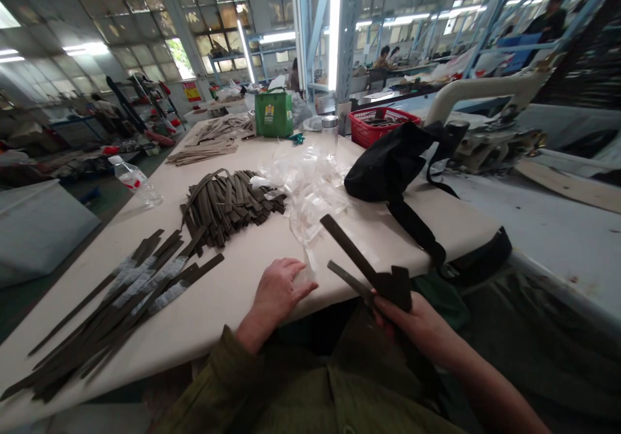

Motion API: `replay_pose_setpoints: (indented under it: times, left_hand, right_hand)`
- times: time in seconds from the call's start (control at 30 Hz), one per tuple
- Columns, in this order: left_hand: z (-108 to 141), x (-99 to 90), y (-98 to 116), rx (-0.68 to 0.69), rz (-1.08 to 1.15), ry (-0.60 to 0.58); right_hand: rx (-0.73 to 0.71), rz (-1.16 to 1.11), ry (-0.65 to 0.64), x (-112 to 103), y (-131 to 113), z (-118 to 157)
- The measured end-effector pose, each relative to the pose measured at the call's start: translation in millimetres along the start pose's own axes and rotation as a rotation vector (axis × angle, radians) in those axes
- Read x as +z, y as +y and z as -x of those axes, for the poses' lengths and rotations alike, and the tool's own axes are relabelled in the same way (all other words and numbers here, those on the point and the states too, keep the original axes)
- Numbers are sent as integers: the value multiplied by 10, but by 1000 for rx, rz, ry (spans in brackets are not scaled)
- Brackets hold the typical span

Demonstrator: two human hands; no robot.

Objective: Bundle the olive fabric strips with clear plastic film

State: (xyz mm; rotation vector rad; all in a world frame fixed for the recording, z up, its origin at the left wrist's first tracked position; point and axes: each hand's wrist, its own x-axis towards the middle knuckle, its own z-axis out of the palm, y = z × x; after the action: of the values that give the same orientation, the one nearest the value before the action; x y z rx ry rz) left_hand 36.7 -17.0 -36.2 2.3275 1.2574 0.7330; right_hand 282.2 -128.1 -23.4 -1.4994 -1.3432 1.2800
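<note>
My right hand (412, 324) is closed around a few dark grey-brown strips (352, 246), just off the table's front edge. Their flat ends fan out up and to the left, and the lower parts run down behind my hand into shadow. At the table edge, my left hand (279, 292) curls its thumb and fingers around a piece of clear plastic (301, 277). Beyond it spreads a loose heap of clear plastic (315, 195). A big pile of similar dark strips (228, 204) lies left of that heap. Several bundles of strips (140, 285) with clear wraps round them rest at the left.
A plastic bottle (136, 182) stands near the left edge of the pale table (252, 253). Farther back are a green bag (273, 114), a clear jar (330, 136) and a red basket (376, 127). At right lie a black bag (388, 169) and a sewing machine (499, 143).
</note>
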Motion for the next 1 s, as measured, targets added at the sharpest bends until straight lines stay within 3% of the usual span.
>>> replay_pose_setpoints:
  times: [0.1,0.27,0.37,0.5,0.57,0.7,0.83,1.0]
  left_hand:
    - [-54,74,23,-2,12,-6]
    - [-9,22,97,-410,612,-8]
    - [79,-19,153,-537,819,-30]
    - [208,-16,215,-561,823,-19]
    - [252,-10,216,-555,816,14]
    - [310,-18,173,-565,827,58]
    - [346,-88,157,-574,945,-3]
    - [309,-235,160,-449,920,-67]
  right_hand:
    - [47,-264,53,-44,-26,-81]
    - [116,-359,-79,62,-85,-315]
    - [149,-433,-218,180,-160,-538]
    - [154,-467,-337,376,-370,-843]
    - [82,-400,-352,471,-504,-957]
    - [-90,-258,-333,611,-738,-1082]
    - [-135,-181,-295,667,-840,-1131]
    - [-167,-70,-256,697,-844,-1146]
